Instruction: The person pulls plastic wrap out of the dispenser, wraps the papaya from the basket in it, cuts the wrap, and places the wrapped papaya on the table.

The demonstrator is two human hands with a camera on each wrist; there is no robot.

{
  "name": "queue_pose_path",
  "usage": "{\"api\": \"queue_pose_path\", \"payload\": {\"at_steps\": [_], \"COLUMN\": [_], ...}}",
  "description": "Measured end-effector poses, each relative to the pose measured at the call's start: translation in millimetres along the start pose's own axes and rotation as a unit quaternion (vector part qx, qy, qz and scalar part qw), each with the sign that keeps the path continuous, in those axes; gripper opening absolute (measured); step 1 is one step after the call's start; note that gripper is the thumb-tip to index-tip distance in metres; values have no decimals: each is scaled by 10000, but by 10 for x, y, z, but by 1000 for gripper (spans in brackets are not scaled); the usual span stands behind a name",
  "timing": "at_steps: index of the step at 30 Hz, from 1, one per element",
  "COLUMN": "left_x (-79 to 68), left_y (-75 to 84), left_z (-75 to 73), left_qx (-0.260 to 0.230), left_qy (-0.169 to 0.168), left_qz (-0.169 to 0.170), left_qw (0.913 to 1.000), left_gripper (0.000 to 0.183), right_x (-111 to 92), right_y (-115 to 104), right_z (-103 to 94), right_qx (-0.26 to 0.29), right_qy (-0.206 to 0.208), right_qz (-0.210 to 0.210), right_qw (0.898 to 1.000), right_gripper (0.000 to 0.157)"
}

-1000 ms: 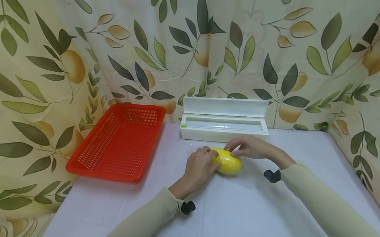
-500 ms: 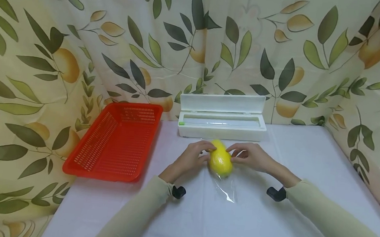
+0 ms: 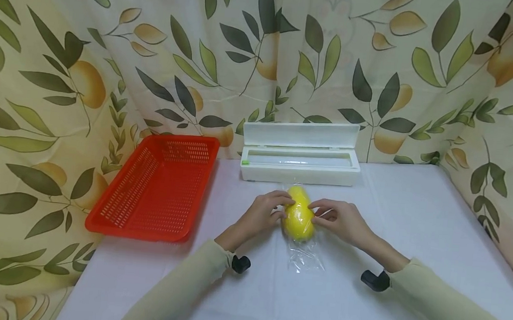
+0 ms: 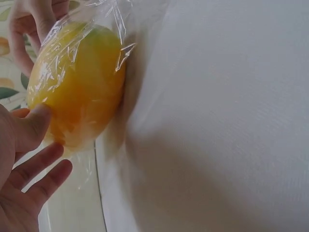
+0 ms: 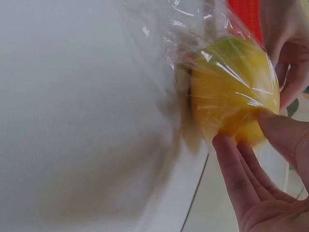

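Observation:
A yellow, elongated fruit [image 3: 299,218], greenish at its near end, lies wrapped in clear cling film [image 3: 305,259] on the white tabletop. Its shape resembles a mango. My left hand [image 3: 263,208] holds its left side, thumb and fingertips on the film. From the opposite side my right hand [image 3: 342,219] pinches it the same way. Loose film spreads from the near end, and the left wrist view shows it creased over the fruit [image 4: 79,82]. In the right wrist view, thumb and fingers press the wrapped fruit [image 5: 231,92] around its far end.
Behind the hands stands a white cling film dispenser [image 3: 300,175], lid raised, with a film roll inside and a green piece at its left end. A red perforated basket [image 3: 188,227] sits at the left. A leaf-patterned curtain [image 3: 292,47] hangs around the table.
The fruit has turned from lying slantwise to pointing lengthwise toward me. Loose film now shows at its near end. My hands have shifted to opposite sides of it.

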State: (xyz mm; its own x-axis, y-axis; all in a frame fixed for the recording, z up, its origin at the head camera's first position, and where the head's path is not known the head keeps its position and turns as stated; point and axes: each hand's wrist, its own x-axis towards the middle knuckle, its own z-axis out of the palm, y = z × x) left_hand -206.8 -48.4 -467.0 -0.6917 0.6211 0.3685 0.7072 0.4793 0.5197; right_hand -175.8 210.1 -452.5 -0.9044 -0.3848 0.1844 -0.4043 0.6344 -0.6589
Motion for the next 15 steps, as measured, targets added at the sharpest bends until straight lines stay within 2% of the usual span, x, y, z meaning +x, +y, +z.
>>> {"api": "queue_pose_path", "payload": {"at_steps": [5,10,15], "left_x": [6,-7,-65], "left_y": [-15,-26,1], "left_z": [-9,-29,-52], "left_qx": [42,126,754], "left_qy": [-16,-241,-141], "left_qz": [4,-111,56], "left_qw": [10000,9996,9970], "left_gripper": [40,40,38], "right_x": [4,5,-27], "right_y": [2,25,43], "right_z": [12,12,30], "right_qx": [33,-15,-228], "right_qy": [47,-52,162], "right_qz": [-106,-105,-368], "right_qw": [9999,9999,9989], "right_gripper": [30,32,33]}}
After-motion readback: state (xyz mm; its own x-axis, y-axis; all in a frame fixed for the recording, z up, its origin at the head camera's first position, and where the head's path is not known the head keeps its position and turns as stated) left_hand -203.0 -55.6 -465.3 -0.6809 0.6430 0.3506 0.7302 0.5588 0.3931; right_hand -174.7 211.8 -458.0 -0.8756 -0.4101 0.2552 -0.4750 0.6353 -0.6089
